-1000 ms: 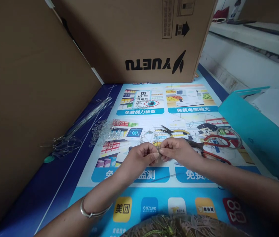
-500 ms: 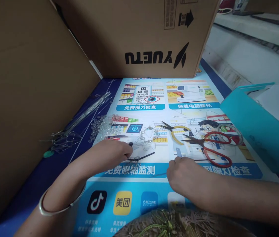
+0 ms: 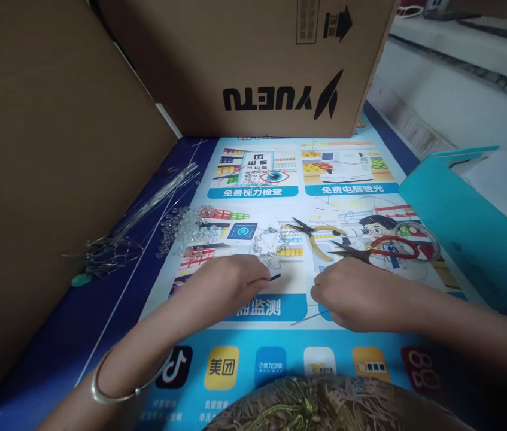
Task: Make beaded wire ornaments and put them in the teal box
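While the big brown "YUETU" cardboard box (image 3: 257, 66) stands at twelve o'clock on the printed blue poster mat (image 3: 262, 365), the left hand (image 3: 224, 287) lies knuckles-up, fingers curled over a tangle of thin wire pieces (image 3: 269, 248); its hold is hidden. At three o'clock, the right hand (image 3: 356, 293) rests loosely curled, grip unclear, near red-handled scissors (image 3: 381, 251).
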A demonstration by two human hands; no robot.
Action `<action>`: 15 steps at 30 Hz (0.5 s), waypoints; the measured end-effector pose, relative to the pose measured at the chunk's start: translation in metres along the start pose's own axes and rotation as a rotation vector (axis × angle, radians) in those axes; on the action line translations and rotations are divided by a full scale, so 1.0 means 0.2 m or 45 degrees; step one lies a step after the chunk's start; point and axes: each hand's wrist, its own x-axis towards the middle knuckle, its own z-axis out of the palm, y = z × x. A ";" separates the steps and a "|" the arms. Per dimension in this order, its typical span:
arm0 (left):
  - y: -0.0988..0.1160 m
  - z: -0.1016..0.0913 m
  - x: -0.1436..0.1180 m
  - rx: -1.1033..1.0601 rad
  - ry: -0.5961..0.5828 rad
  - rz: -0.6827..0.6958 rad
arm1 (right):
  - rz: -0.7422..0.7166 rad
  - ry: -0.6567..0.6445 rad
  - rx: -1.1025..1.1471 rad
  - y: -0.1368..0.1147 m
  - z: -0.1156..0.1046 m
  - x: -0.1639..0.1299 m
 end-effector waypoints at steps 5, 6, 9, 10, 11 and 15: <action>0.13 0.08 0.03 -0.028 -0.139 0.068 | 0.012 0.006 -0.018 0.00 -0.01 0.02; 0.14 0.09 0.03 0.015 -0.142 0.079 | 0.022 0.003 -0.022 -0.01 -0.01 0.03; 0.14 0.13 0.03 0.185 -0.133 0.100 | 0.047 0.007 -0.021 -0.01 -0.01 0.05; 0.14 0.13 0.03 0.241 -0.123 0.100 | 0.062 0.015 -0.015 -0.01 -0.01 0.05; 0.14 0.14 0.03 0.291 -0.104 0.098 | 0.083 0.024 -0.004 -0.01 0.00 0.06; 0.13 0.15 0.02 0.415 0.023 0.081 | 0.176 0.066 0.072 0.00 0.00 0.09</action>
